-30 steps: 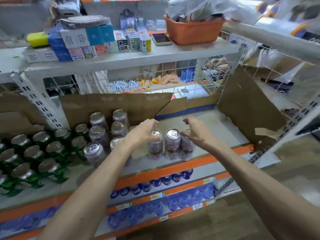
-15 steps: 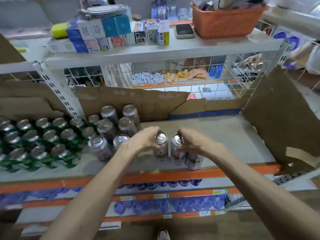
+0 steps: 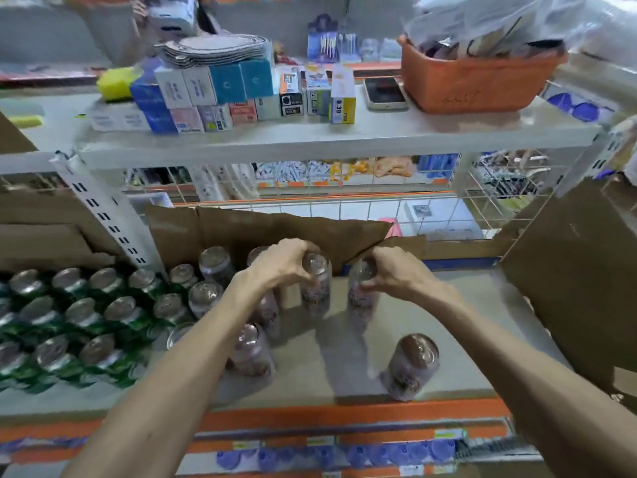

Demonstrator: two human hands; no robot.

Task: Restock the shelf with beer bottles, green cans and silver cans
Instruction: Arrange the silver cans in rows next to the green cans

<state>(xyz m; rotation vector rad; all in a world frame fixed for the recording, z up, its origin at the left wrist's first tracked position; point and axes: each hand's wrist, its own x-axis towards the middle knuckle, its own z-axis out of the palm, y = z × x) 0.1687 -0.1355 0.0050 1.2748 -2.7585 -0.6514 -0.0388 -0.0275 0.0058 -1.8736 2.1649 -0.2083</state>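
Observation:
My left hand [image 3: 281,265] grips the top of a silver can [image 3: 315,288] deep on the middle shelf [image 3: 448,326]. My right hand [image 3: 396,276] grips the top of another silver can [image 3: 360,298] just to its right. A third silver can [image 3: 412,367] stands alone near the shelf's front edge, and one more [image 3: 251,353] stands beside my left forearm. More silver cans [image 3: 213,267] stand in rows to the left, against the cardboard. Several green cans [image 3: 82,319] fill the left section of the shelf. No beer bottles are in view.
Torn cardboard [image 3: 262,232] lines the back of the shelf, and a cardboard panel [image 3: 579,288] closes its right side. The upper shelf holds small boxes [image 3: 224,94], a phone [image 3: 384,93] and an orange basket [image 3: 472,81]. Blue bottle caps [image 3: 327,455] show on the shelves below.
Both hands have carried their silver cans from the front of the shelf toward the back. One can stayed near the front edge. The camera has moved closer.

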